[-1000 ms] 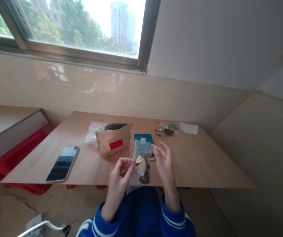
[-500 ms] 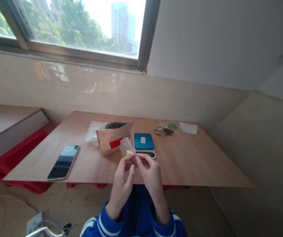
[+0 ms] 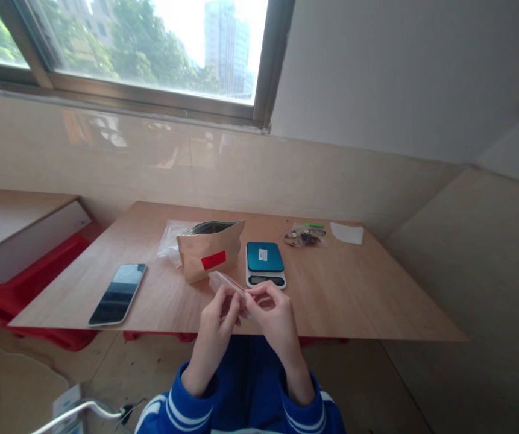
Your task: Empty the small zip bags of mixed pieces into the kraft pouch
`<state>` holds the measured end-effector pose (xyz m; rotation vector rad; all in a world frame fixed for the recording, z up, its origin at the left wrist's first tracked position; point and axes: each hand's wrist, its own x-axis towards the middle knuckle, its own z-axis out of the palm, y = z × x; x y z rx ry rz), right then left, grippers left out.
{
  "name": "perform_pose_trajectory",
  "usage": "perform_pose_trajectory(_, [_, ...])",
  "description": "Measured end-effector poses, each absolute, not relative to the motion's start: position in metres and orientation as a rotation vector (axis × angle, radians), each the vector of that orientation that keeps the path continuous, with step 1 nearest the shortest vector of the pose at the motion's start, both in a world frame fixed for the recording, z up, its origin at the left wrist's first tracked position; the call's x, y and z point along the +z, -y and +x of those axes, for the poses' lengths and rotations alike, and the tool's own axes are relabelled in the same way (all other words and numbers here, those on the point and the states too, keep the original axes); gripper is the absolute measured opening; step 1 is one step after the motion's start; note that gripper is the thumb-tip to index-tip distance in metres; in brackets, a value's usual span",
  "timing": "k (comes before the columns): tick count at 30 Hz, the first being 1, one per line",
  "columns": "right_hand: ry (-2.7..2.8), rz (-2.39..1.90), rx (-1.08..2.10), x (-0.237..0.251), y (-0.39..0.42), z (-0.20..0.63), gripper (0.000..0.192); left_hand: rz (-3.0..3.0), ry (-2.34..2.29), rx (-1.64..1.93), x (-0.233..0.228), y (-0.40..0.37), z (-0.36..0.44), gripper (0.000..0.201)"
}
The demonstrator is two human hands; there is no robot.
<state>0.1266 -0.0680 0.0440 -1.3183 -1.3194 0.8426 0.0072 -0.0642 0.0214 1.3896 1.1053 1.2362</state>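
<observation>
Head view: the thumb and fingertips of your left hand point(image 3: 216, 320) and right hand point(image 3: 273, 312) pinch a clear zip bag point(image 3: 223, 281) along its red strip. From the bag, the kraft pouch point(image 3: 209, 259) stands at eleven o'clock, the scale point(image 3: 264, 258) between one and two, the phone point(image 3: 118, 295) at nine.
</observation>
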Motion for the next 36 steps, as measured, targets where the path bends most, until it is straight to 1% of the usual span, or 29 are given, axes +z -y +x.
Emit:
perform_pose_trajectory(3, [1.284, -1.352, 0.666, 0.044, 0.067, 0.127, 0.016, 1.423, -1.162, 1.244, 0.023, 0.066, 0.007, 0.023])
perform_pose_trajectory(6, [1.065, -1.435, 0.487, 0.047, 0.063, 0.139, 0.019, 1.440, -1.255, 1.292, 0.026, 0.072, 0.001, 0.024])
perform_pose_trajectory(8, [0.971, -1.448, 0.428, 0.052, 0.062, 0.149, 0.022, 1.424, -1.298, 1.297, 0.026, 0.075, -0.006, 0.026])
perform_pose_trajectory(12, [0.948, -1.339, 0.589, 0.066, 0.069, 0.154, 0.027, 1.386, -1.094, 1.345, 0.019, 0.073, -0.014, 0.029])
perform_pose_trajectory(15, [0.885, -1.225, 0.769, 0.070, 0.073, 0.148, 0.028, 1.080, -0.941, 1.528, 0.004, 0.067, -0.009, 0.028])
perform_pose_trajectory(16, [0.852, -1.181, 0.834, 0.070, 0.073, 0.146, 0.029, 0.960, -0.898, 1.528, -0.002, 0.066, -0.006, 0.030])
perform_pose_trajectory(20, [0.824, -1.124, 1.017, 0.061, 0.067, 0.143, 0.032, 0.730, -0.651, 1.232, -0.020, 0.068, 0.003, 0.052])
perform_pose_trajectory(23, [0.942, -1.185, 0.988, 0.052, 0.061, 0.144, 0.031, 0.668, -0.671, 1.194, -0.021, 0.070, 0.005, 0.052])
perform_pose_trajectory(26, [1.059, -1.244, 0.760, 0.050, 0.059, 0.143, 0.030, 0.643, -0.836, 1.263, -0.015, 0.067, 0.005, 0.046])
perform_pose_trajectory(28, [1.162, -1.229, 0.636, 0.050, 0.060, 0.142, 0.021, 0.654, -0.908, 1.299, -0.011, 0.064, 0.005, 0.047])
perform_pose_trajectory(30, [1.286, -1.197, 0.665, 0.051, 0.060, 0.140, 0.013, 0.655, -0.922, 1.301, -0.010, 0.063, 0.003, 0.052])
perform_pose_trajectory(31, [1.340, -1.187, 0.715, 0.050, 0.060, 0.140, 0.013, 0.654, -0.907, 1.289, -0.010, 0.063, 0.002, 0.056])
perform_pose_trajectory(34, [1.464, -1.212, 0.865, 0.048, 0.057, 0.141, 0.018, 0.701, -0.828, 1.248, -0.009, 0.065, 0.000, 0.067])
perform_pose_trajectory(36, [1.552, -1.237, 0.938, 0.047, 0.055, 0.144, 0.025, 0.780, -0.841, 1.228, -0.008, 0.066, -0.002, 0.065])
